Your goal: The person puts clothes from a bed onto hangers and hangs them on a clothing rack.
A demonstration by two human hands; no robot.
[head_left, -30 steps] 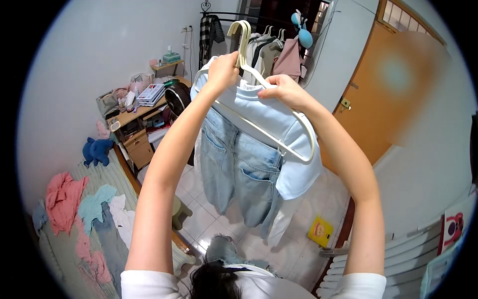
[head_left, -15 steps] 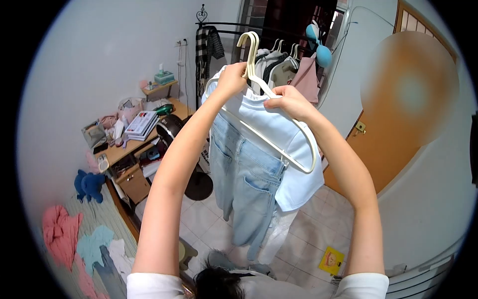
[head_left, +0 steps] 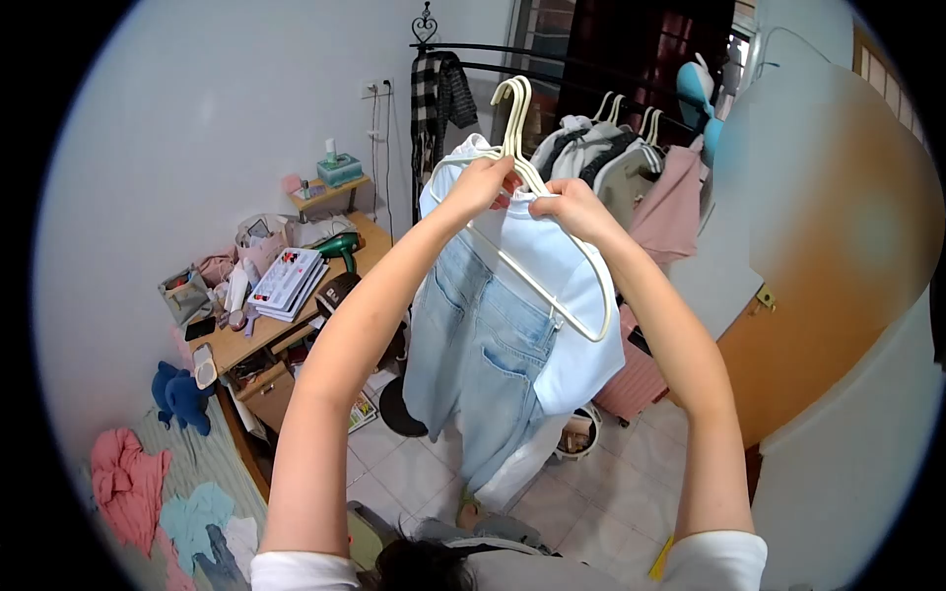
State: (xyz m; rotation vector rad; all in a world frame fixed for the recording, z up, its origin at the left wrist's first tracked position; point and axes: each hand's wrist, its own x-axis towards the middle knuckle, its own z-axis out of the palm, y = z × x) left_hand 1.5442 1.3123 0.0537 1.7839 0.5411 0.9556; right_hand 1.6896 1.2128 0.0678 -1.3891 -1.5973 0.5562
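Observation:
Several cream hangers (head_left: 514,113) are held up together in front of me, their hooks side by side. My left hand (head_left: 485,185) is closed around the hanger necks just below the hooks. My right hand (head_left: 579,209) pinches the right shoulder of a hanger close to the collar of a light blue shirt (head_left: 583,364). In front of the shirt, light blue jeans (head_left: 503,335) hang by their waistband from clips on the nearest hanger's bar. A white garment (head_left: 520,465) shows below them; its upper part is hidden.
Beyond my hands stands a black clothes rack (head_left: 478,46) with hung clothes (head_left: 596,148). A cluttered desk (head_left: 266,340) and a bed (head_left: 187,458) with loose clothes are at left. A pink suitcase (head_left: 631,374) and a bin (head_left: 579,433) stand behind the garments. A door (head_left: 788,345) is at right.
My view has shifted, so the rack and door appear farther right, and the suitcase and bin now show. My left hand sits slightly lower in view, nearer my right hand; both keep hold.

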